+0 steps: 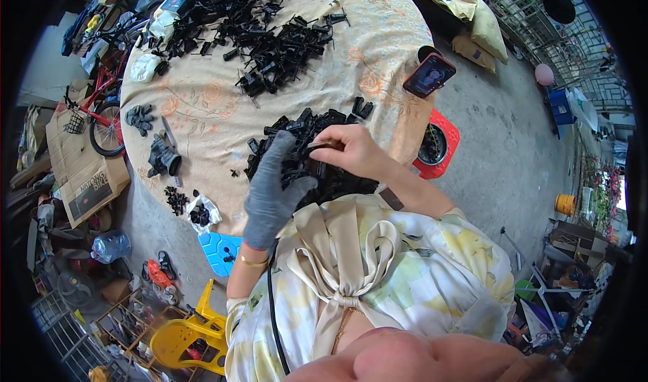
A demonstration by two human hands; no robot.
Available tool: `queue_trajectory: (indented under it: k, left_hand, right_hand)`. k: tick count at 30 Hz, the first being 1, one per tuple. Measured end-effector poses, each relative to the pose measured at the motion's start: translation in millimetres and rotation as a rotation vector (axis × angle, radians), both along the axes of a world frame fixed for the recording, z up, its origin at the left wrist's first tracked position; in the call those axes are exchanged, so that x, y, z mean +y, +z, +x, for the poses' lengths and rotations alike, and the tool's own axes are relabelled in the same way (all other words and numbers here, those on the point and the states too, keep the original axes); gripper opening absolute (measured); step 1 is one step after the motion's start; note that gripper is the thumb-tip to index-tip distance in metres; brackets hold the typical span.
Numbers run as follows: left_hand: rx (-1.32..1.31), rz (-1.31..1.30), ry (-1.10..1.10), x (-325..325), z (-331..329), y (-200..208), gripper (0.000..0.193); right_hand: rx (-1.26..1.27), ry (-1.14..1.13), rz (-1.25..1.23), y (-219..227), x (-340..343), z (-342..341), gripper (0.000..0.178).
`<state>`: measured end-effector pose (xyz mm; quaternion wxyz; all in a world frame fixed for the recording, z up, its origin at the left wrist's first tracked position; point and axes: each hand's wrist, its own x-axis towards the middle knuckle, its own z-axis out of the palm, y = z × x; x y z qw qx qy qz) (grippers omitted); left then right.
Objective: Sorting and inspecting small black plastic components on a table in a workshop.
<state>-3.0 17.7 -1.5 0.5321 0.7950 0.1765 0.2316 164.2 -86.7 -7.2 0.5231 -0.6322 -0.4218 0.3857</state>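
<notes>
My left hand, in a grey knitted glove, is held over the near pile of small black plastic parts. Its fingers are stretched out and its thumb stands apart; I see nothing gripped in it. Bare and just to its right, my right hand pinches a small black plastic part between thumb and fingers. The held part's exact kind is too small to make out. Both hands hide some of the pile, which lies at the near edge of the round table.
A larger heap of black parts with thin pins covers the far side of the floral tablecloth. Dark gloves lie at left, near a small plastic bag. A phone stands at right, above a red stool.
</notes>
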Motion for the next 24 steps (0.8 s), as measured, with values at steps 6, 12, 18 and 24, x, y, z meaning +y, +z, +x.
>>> queue_trajectory:
  k: [6, 12, 18, 24]
  left_hand:
    - [-0.079, -1.153, -0.266, 2.4, -8.2, 4.9, 0.050]
    - [0.262, -1.049, -0.183, 5.6, -2.4, 22.5, 0.019]
    - [-0.056, -0.965, 0.008, -6.0, 1.2, 13.0, 0.015]
    - [-0.093, -0.643, 0.143, -11.4, 0.5, 0.9, 0.032]
  right_hand:
    - [0.429, 0.202, 0.081, 8.6, -1.8, -2.3, 0.017]
    - [0.300, 0.347, 0.119, 11.0, -1.9, 1.3, 0.016]
    - [0.157, 0.050, 0.030, 11.9, -4.3, -11.3, 0.014]
    - [-0.073, 0.058, 0.049, 17.6, -1.3, -21.2, 0.011]
